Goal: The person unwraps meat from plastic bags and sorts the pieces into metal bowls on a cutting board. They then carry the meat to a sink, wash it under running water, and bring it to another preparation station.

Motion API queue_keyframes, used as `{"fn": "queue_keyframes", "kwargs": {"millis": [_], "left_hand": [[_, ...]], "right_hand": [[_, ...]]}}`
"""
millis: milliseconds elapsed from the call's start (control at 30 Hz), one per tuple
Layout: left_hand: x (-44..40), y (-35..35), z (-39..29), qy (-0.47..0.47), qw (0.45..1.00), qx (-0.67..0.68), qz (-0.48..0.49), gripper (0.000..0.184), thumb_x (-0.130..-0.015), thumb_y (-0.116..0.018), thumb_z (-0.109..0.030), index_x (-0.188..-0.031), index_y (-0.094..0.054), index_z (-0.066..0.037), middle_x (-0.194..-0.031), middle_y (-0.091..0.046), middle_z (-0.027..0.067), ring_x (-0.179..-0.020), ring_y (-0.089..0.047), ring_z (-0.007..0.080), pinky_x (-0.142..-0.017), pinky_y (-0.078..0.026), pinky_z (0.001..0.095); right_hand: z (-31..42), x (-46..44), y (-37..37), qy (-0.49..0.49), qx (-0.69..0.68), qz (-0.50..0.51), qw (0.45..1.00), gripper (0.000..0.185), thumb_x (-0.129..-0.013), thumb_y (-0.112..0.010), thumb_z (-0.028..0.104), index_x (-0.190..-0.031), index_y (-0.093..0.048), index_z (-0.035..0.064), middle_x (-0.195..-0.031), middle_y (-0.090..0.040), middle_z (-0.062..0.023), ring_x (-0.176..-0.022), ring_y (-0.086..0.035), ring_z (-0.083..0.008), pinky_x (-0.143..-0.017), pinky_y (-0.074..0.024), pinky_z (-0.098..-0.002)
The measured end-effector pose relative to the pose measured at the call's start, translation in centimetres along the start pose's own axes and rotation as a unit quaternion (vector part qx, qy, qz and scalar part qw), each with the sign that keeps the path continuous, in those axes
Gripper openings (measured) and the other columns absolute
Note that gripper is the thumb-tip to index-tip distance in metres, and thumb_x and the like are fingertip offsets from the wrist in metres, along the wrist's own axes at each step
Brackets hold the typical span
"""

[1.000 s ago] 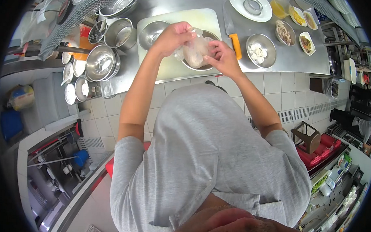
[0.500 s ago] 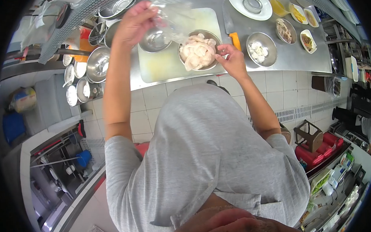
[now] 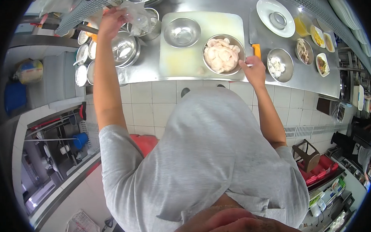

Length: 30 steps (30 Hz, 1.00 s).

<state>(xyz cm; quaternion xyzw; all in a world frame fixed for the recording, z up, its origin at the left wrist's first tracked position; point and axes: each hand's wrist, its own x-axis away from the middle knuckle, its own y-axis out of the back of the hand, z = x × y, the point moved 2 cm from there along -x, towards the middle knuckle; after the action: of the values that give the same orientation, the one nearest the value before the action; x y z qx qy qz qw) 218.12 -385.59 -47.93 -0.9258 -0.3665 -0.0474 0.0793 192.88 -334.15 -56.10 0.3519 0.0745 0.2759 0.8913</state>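
My left hand (image 3: 112, 21) is raised at the far left of the worktop, its fingers closed on a crumpled clear plastic bag (image 3: 138, 17). Below the bag are stacked metal bowls (image 3: 125, 48) and a metal pot (image 3: 152, 32). At the right side of a metal bowl (image 3: 206, 65) heaped with pale, raw-looking meat pieces (image 3: 221, 55), my right hand (image 3: 255, 72) is closed with thumb and finger at the rim. A small white spot shows between those fingers; I cannot make out what it is. Another metal bowl (image 3: 182, 33) stands on the white cutting board (image 3: 179, 66).
A knife with an orange handle (image 3: 256, 51) lies right of the board. Beyond it are a bowl of white pieces (image 3: 280, 65), a white plate (image 3: 267, 11), a bowl of shredded food (image 3: 304, 51) and small white dishes (image 3: 323, 65). A metal mesh shelf edge (image 3: 82, 15) overhangs the left.
My left hand has carried the plastic bag leftward, away from the cutting board and over the stacked bowls. My right hand stays by the meat bowl, its fingers more curled. The view has shifted.
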Motion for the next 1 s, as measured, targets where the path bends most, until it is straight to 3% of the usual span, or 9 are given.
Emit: {"fn": "queue_keyframes", "kwargs": {"millis": [100, 200, 233, 333, 433, 500, 767, 867, 1000], "left_hand": [[-2.0, 1.4, 4.1, 0.052, 0.945, -0.295, -0.133, 0.031, -0.092, -0.069, -0.016, -0.117, -0.059, -0.002, -0.104, -0.069, 0.0102, -0.092, -0.068, 0.0233, -0.085, -0.056, 0.0381], [-1.6, 0.4, 6.0, -0.238, 0.652, -0.693, -0.196, 0.038, -0.089, -0.070, -0.021, -0.121, -0.058, -0.003, -0.106, -0.070, 0.0148, -0.087, -0.068, 0.0323, -0.080, -0.055, 0.0391], [-1.6, -0.1, 7.0, -0.259, 0.668, -0.669, -0.198, 0.041, -0.086, -0.072, -0.026, -0.120, -0.061, -0.006, -0.104, -0.070, 0.0163, -0.083, -0.067, 0.0360, -0.075, -0.055, 0.0403], [4.5, -9.7, 5.5, -0.067, 0.816, -0.574, -0.028, 0.046, -0.083, -0.074, -0.034, -0.120, -0.064, -0.009, -0.122, -0.065, 0.0149, -0.109, -0.063, 0.0348, -0.093, -0.051, 0.0456], [13.8, -18.0, 14.1, -0.098, 0.803, -0.565, 0.161, 0.057, -0.077, -0.080, -0.038, -0.123, -0.057, -0.014, -0.127, -0.059, 0.0141, -0.107, -0.063, 0.0335, -0.089, -0.053, 0.0447], [17.6, -21.9, 17.6, -0.092, 0.751, -0.611, 0.235, 0.045, -0.077, -0.080, -0.028, -0.112, -0.056, -0.013, -0.105, -0.057, 0.0185, -0.093, -0.065, 0.0366, -0.081, -0.054, 0.0482], [19.4, -18.8, 17.9, -0.056, 0.861, -0.494, 0.105, 0.029, -0.081, -0.072, -0.020, -0.105, -0.061, -0.009, -0.102, -0.063, 0.0148, -0.082, -0.066, 0.0340, -0.075, -0.053, 0.0445], [22.9, -15.8, 19.3, 0.045, 0.904, -0.424, -0.038, 0.027, -0.080, -0.078, -0.013, -0.101, -0.061, -0.009, -0.086, -0.063, 0.0111, -0.074, -0.062, 0.0227, -0.068, -0.051, 0.0359], [31.5, -14.6, 22.0, 0.137, 0.932, -0.287, -0.172, 0.018, -0.087, -0.075, -0.011, -0.099, -0.062, -0.007, -0.072, -0.059, 0.0035, -0.063, -0.054, 0.0109, -0.060, -0.046, 0.0279]], "right_hand": [[-1.6, 0.1, -1.6, -0.131, -0.176, 0.122, 0.968, 0.025, -0.089, -0.072, 0.021, -0.078, -0.062, 0.0016, -0.066, -0.063, -0.0059, -0.058, -0.064, -0.0143, -0.046, -0.0449, -0.0280], [-2.4, -0.1, -2.6, -0.155, -0.268, 0.128, 0.942, 0.024, -0.090, -0.069, 0.017, -0.075, -0.059, 0.0017, -0.063, -0.060, -0.0058, -0.054, -0.061, -0.0153, -0.045, -0.0439, -0.0281], [-2.9, -0.3, -2.8, -0.143, -0.247, 0.110, 0.952, 0.022, -0.089, -0.066, 0.013, -0.073, -0.058, -0.0004, -0.062, -0.059, -0.0070, -0.050, -0.060, -0.0153, -0.044, -0.0466, -0.0283], [-3.1, -0.6, -3.7, -0.129, -0.263, 0.059, 0.954, 0.022, -0.090, -0.065, 0.012, -0.073, -0.058, -0.0012, -0.062, -0.058, -0.0069, -0.049, -0.059, -0.0153, -0.046, -0.0501, -0.0295], [-2.2, -0.7, -3.7, -0.140, -0.287, 0.051, 0.946, 0.023, -0.090, -0.064, 0.011, -0.073, -0.057, -0.0025, -0.065, -0.059, -0.0082, -0.052, -0.060, -0.0153, -0.048, -0.0544, -0.0312], [-2.0, -0.8, -4.4, -0.143, -0.310, 0.040, 0.939, 0.024, -0.091, -0.063, 0.012, -0.073, -0.056, -0.0032, -0.067, -0.060, -0.0087, -0.054, -0.061, -0.0158, -0.050, -0.0565, -0.0324], [0.0, 0.0, -3.6, -0.204, -0.385, 0.254, 0.864, 0.020, -0.096, -0.065, 0.019, -0.096, -0.063, -0.0010, -0.094, -0.071, -0.0121, -0.076, -0.069, -0.0179, -0.061, -0.0541, -0.0272], [-2.2, 2.3, -3.3, -0.106, -0.288, 0.416, 0.856, 0.017, -0.096, -0.066, 0.017, -0.100, -0.065, 0.0006, -0.096, -0.072, -0.0103, -0.074, -0.068, -0.0150, -0.059, -0.0522, -0.0253], [-3.2, 5.9, -6.5, -0.122, -0.149, 0.586, 0.787, 0.015, -0.091, -0.069, 0.008, -0.104, -0.068, 0.0030, -0.093, -0.072, -0.0070, -0.072, -0.066, -0.0108, -0.054, -0.0492, -0.0234]]}}
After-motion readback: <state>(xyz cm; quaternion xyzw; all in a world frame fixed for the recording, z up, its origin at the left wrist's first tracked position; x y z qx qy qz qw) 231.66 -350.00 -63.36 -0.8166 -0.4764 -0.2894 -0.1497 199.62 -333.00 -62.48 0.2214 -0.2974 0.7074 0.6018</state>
